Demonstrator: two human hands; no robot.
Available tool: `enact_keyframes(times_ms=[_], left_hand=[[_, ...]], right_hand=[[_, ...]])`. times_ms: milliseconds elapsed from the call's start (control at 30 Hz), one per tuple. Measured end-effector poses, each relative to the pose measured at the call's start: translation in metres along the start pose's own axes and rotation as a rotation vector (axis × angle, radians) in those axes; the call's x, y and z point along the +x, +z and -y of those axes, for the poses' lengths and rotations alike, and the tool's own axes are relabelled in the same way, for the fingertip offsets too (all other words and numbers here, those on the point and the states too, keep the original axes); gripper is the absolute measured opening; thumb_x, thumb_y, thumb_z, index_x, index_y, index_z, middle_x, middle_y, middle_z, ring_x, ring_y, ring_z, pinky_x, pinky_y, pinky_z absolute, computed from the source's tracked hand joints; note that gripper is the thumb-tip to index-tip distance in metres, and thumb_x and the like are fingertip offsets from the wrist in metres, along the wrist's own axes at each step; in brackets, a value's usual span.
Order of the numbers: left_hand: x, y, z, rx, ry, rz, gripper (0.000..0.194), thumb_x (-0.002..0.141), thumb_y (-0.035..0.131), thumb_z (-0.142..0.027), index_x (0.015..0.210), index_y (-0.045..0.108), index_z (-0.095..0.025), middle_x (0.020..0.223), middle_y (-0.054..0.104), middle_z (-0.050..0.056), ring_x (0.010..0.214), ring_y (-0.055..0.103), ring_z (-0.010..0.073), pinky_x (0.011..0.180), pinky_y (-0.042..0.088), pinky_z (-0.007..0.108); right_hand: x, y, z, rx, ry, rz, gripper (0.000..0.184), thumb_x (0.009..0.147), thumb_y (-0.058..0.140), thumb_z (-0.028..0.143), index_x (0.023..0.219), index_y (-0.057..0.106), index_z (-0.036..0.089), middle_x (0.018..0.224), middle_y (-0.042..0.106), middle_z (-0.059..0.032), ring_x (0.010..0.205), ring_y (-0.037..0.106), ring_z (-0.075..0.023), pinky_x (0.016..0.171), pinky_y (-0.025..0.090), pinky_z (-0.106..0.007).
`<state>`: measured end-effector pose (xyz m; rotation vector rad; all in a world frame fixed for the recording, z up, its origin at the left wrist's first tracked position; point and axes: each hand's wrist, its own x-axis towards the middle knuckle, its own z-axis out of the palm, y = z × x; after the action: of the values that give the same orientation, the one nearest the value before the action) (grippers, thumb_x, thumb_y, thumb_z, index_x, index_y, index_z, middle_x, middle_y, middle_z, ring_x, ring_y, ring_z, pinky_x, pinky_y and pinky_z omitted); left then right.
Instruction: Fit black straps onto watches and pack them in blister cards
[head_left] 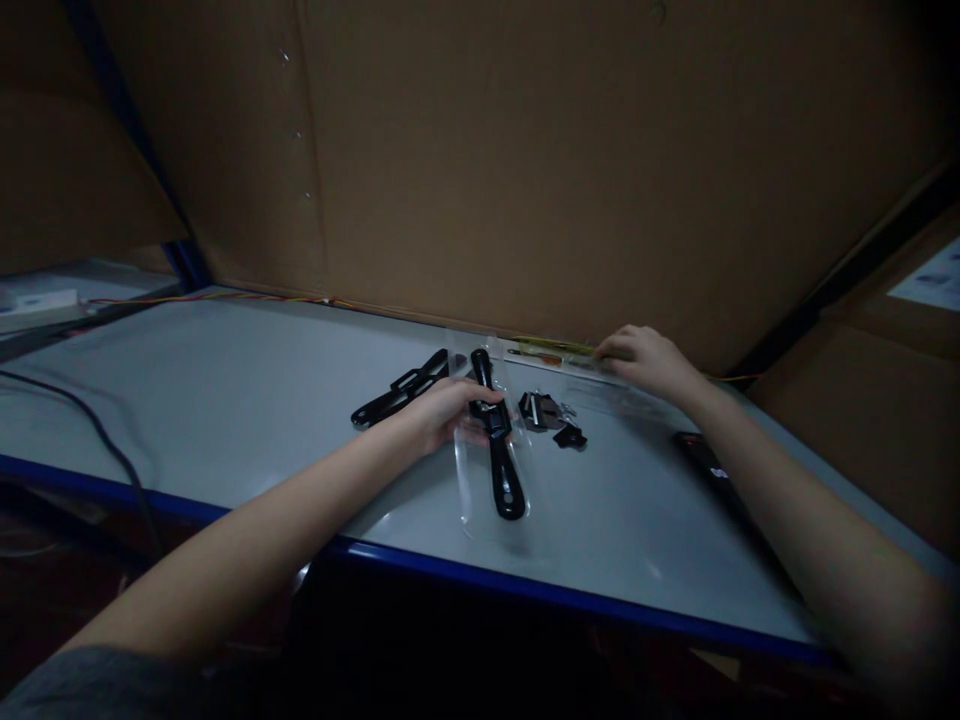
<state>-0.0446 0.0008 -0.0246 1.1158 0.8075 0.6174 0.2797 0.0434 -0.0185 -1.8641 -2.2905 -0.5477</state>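
- Left hand (448,408), frame center: fingers pinching black tool (507,482) and clear tray (462,470).
- Right hand (649,358), right of center, by plastic wrappers (619,398): finger grip unclear.

Dim, flat light leaves a brown cardboard wall (480,160) murky, the upper right corner nearly black and the area beneath a pale tabletop (247,400) in deep shadow. Small glints catch clear plastic (463,490) near center; the right forearm (810,530) blurs toward the stretched lower right.
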Motion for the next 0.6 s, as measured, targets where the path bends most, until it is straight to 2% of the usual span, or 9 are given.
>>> enact_keyframes(times_ms=[100, 233, 400, 500, 600], left_hand=[[0.000, -0.001, 0.000, -0.003, 0.016, -0.022, 0.017, 0.073, 0.062, -0.022, 0.085, 0.056, -0.010, 0.083, 0.066, 0.011, 0.063, 0.065, 0.0200, 0.053, 0.045, 0.029], [-0.001, 0.001, -0.001, -0.023, 0.004, -0.016, 0.018, 0.072, 0.063, -0.021, 0.084, 0.056, -0.010, 0.081, 0.067, 0.011, 0.061, 0.065, 0.0202, 0.057, 0.047, 0.031], [0.000, 0.001, 0.000, -0.025, 0.010, -0.021, 0.017, 0.072, 0.063, -0.021, 0.084, 0.057, -0.010, 0.081, 0.066, 0.010, 0.062, 0.065, 0.0195, 0.058, 0.048, 0.032], [0.001, 0.000, 0.002, -0.026, 0.007, -0.020, 0.017, 0.073, 0.063, -0.021, 0.085, 0.058, -0.011, 0.082, 0.066, 0.010, 0.062, 0.065, 0.0190, 0.056, 0.049, 0.031], [0.002, -0.001, 0.001, -0.014, 0.011, -0.017, 0.014, 0.074, 0.062, -0.020, 0.084, 0.057, -0.011, 0.082, 0.066, 0.010, 0.061, 0.064, 0.0179, 0.054, 0.049, 0.030]], right_hand=[[0.018, 0.004, 0.007, -0.117, -0.015, -0.025, 0.031, 0.078, 0.042, 0.025, 0.099, 0.065, 0.023, 0.102, 0.061, -0.0090, 0.097, 0.052, -0.0250, 0.072, 0.039, -0.035], [0.028, 0.011, 0.011, -0.270, -0.055, -0.030, 0.027, 0.080, 0.043, 0.027, 0.095, 0.065, 0.022, 0.096, 0.064, -0.0097, 0.091, 0.053, -0.0244, 0.068, 0.035, -0.034], [0.034, 0.012, 0.014, -0.322, -0.069, -0.030, 0.030, 0.087, 0.034, 0.025, 0.096, 0.062, 0.019, 0.083, 0.066, -0.0112, 0.077, 0.056, -0.0228, 0.064, 0.030, -0.033], [0.036, 0.012, 0.018, -0.340, -0.089, -0.053, 0.033, 0.088, 0.029, 0.018, 0.103, 0.058, 0.015, 0.087, 0.065, -0.0133, 0.076, 0.055, -0.0224, 0.064, 0.029, -0.033], [0.037, 0.014, 0.019, -0.383, -0.139, -0.102, 0.031, 0.086, 0.030, 0.015, 0.099, 0.058, 0.013, 0.095, 0.062, -0.0144, 0.086, 0.053, -0.0236, 0.068, 0.030, -0.034]])
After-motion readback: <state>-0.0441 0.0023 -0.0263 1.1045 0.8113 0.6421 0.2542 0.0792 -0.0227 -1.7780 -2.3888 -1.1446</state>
